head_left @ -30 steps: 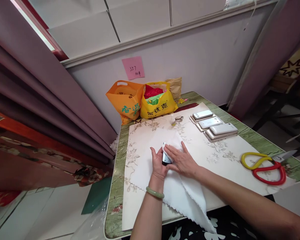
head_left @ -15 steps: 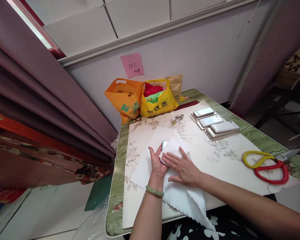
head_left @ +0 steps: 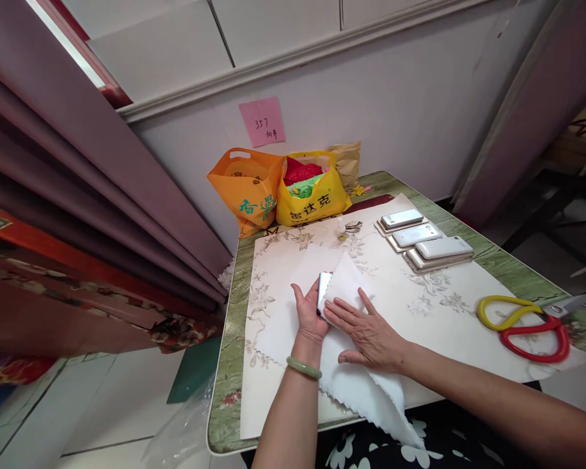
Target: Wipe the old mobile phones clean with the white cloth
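A white cloth (head_left: 359,384) with zigzag edges lies on the table and hangs over its near edge. My left hand (head_left: 306,314), with a green bangle on the wrist, grips a small phone (head_left: 323,291) by its side. A fold of the cloth covers most of the phone. My right hand (head_left: 366,329) lies flat with spread fingers on the cloth over the phone.
Three phones (head_left: 427,238) lie in a row at the back right. Scissors with yellow and red handles (head_left: 522,320) rest at the right. Orange (head_left: 249,189) and yellow bags (head_left: 310,189) stand by the wall. A small bottle (head_left: 340,229) stands behind the floral mat (head_left: 444,293).
The cloth has come up over the phone, hiding its dark face. My right hand has slid a little nearer along the cloth. My left hand keeps its grip.
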Demonstrator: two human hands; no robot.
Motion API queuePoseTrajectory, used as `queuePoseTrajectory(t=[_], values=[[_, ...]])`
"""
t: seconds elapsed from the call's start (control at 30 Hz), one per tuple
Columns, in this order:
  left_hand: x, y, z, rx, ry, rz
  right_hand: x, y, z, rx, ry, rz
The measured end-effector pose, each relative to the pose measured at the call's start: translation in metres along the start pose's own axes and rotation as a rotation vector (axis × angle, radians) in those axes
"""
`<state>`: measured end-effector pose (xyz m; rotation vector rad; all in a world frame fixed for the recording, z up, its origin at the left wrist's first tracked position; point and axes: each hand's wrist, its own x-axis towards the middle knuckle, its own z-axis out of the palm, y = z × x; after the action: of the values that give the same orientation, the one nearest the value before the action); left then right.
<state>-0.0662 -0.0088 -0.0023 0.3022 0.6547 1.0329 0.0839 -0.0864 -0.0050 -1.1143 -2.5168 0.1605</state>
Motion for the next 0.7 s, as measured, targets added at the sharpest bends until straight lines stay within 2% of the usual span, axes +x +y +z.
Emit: queuePoseTrajectory(t=[0.1,0.17,0.33,0.43,0.6,0.7], values=[[-0.003,-0.001,0.001,-0.027,0.148,-0.014,0.024,0.003,0.008,0.028,-0.006,-0.016],[-0.004,-0.002,0.003,-0.045,0.179,-0.017,0.041,0.011,0.014,0.025,-0.007,0.022],[-0.005,-0.002,0.004,-0.041,0.002,0.005,0.063,0.033,0.019,-0.038,0.03,0.266],[-0.005,-0.001,0.001,-0.059,-0.012,0.008,0.051,0.025,0.017,-0.045,0.06,0.266],[-0.005,0.001,-0.002,-0.073,0.09,0.006,0.013,-0.009,0.013,-0.016,0.061,0.083],[-0.004,0.001,0.001,-0.056,0.09,-0.005,0.017,-0.005,0.01,0.014,0.025,0.088]])
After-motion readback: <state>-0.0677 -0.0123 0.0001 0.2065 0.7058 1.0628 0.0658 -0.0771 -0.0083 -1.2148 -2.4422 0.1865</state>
